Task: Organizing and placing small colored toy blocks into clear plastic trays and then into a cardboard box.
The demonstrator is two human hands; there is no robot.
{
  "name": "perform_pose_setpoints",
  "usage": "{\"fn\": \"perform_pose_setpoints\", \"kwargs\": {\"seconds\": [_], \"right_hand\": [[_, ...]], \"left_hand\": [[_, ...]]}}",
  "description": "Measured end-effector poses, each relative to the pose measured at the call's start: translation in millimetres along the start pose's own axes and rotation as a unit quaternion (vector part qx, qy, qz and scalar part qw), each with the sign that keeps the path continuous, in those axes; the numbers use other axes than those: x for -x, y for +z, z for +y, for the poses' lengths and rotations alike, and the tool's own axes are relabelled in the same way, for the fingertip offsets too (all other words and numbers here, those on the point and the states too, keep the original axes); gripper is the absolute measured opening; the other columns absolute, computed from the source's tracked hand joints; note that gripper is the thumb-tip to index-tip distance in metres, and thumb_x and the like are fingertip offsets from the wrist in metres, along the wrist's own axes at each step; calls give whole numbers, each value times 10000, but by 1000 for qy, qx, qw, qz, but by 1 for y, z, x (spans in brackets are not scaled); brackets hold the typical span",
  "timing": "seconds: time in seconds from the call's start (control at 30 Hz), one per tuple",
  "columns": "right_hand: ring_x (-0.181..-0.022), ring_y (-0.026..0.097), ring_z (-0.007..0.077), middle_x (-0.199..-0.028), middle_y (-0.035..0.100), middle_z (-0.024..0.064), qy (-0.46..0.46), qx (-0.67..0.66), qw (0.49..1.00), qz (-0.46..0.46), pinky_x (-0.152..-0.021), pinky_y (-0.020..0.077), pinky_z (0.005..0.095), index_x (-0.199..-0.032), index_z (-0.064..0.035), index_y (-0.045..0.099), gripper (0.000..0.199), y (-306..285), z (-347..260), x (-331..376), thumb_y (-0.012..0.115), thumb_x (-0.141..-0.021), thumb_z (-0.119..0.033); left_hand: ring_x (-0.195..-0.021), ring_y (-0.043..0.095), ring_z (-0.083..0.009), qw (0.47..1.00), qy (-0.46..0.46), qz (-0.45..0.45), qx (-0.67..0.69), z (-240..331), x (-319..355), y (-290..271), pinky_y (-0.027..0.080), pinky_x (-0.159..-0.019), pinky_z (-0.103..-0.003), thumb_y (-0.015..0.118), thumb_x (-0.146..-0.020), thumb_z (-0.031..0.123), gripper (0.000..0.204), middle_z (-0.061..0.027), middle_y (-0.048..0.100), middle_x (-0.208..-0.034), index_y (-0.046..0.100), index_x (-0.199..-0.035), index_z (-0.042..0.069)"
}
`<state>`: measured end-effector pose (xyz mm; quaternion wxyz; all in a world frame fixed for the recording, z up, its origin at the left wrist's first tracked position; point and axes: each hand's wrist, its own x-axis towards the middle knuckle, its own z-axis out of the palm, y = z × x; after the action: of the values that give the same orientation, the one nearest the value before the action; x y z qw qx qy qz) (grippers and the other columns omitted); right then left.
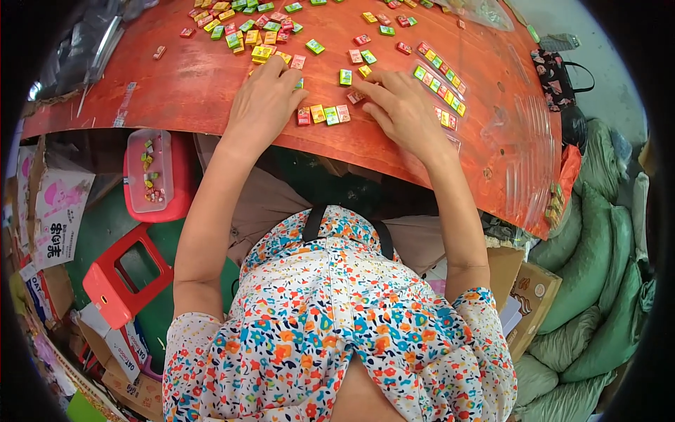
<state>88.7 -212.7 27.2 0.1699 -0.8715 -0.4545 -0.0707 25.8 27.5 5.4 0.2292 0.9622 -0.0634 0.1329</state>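
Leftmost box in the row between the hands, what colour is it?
The box is mostly red; see head view.

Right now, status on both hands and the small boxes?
Left hand partly hiding a green box. Right hand at a red box. Four-box row between them. Loose boxes scattered beyond.

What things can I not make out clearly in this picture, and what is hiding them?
All in the head view:
Left grip: the back of the hand hides whether its palm holds anything.
Right grip: overlapping fingers hide whether it touches or holds the nearby red box.
Box pile: cut off by the upper edge.
Small pieces in the clear tub: too small to identify.
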Motion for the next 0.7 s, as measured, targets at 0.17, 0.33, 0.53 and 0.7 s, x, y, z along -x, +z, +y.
{"fn": "perform_pose_setpoints", "kwargs": {"seconds": [0.17, 0.33, 0.53, 0.7], "right_hand": [[-1000, 596, 276, -1053, 639, 82, 5, 28, 1000, -8, -873, 467, 400, -1077, -79, 666, 231, 9, 1, -6, 674, -860, -158], [-884, 634, 280, -919, 671, 86, 38, 0, 999, 29, -778, 495, 397, -1060, -67, 649, 231, 11, -3, 10, 684, -866, -187], [-844, 648, 285, -856, 677, 87, 64, -83, 994, 32, -733, 509, 394, -1094, -57, 640, 329, 14, -15, 12, 733, -838, -243], [-903, 636, 300, -996, 668, 98, 39, 7, 997, 68, -787, 506, 394, -1150, -67, 645, 314, 3, 14, 0, 693, -859, -174]], "left_hand": [[-931, 594, -319, 999, 13, 29, 40, -4, 9, -7, 510, -758, -430, 699, -841, 184, 214, -119, 562, -968, 600, -951, 30], [-897, 588, -312, 996, -9, 19, 84, -1, 39, -20, 495, -735, -425, 712, -832, 188, 223, -114, 568, -890, 603, -946, 32], [-866, 583, -301, 996, 36, 47, 73, 6, 43, -11, 494, -733, -419, 742, -798, 216, 267, -94, 589, -885, 642, -965, 34], [-907, 592, -288, 995, 16, 60, 83, 9, 34, -8, 501, -770, -412, 738, -801, 225, 274, -96, 597, -921, 647, -968, 28]]}}
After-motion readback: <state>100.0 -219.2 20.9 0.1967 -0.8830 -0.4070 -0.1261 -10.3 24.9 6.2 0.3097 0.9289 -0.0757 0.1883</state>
